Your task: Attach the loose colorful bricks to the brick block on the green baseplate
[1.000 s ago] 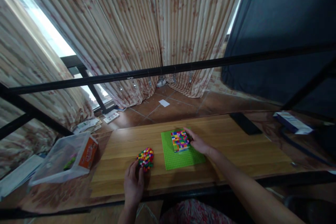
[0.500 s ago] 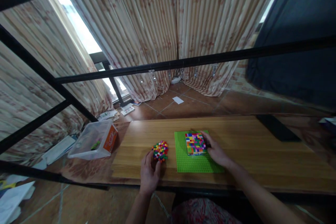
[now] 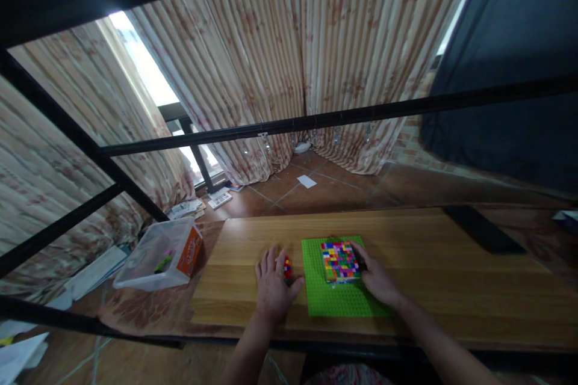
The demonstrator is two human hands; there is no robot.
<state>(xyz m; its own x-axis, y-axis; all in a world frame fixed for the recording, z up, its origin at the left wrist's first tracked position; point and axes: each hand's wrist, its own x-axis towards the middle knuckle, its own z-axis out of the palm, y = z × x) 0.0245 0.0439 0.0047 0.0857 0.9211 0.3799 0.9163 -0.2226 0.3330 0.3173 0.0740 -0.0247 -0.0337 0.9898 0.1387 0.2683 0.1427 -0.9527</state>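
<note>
My left hand lies palm down with its fingers spread over a small pile of colourful toy bricks, hiding most of it. To the right, a green studded baseplate rests on the wooden board. A square block of many-coloured toy bricks stands on the baseplate, its top a patchwork of small pieces. My right hand grips this block along its right side, fingers at the far right corner; its thumb is partly hidden.
A clear plastic box with an orange label and a few green pieces sits left of the wooden board. A dark flat slab lies at the right. A black metal rail crosses beyond the board.
My left hand has moved up and right, from beside the loose bricks to flat over them. My right hand stays at the brick block. The view has tilted slightly up.
</note>
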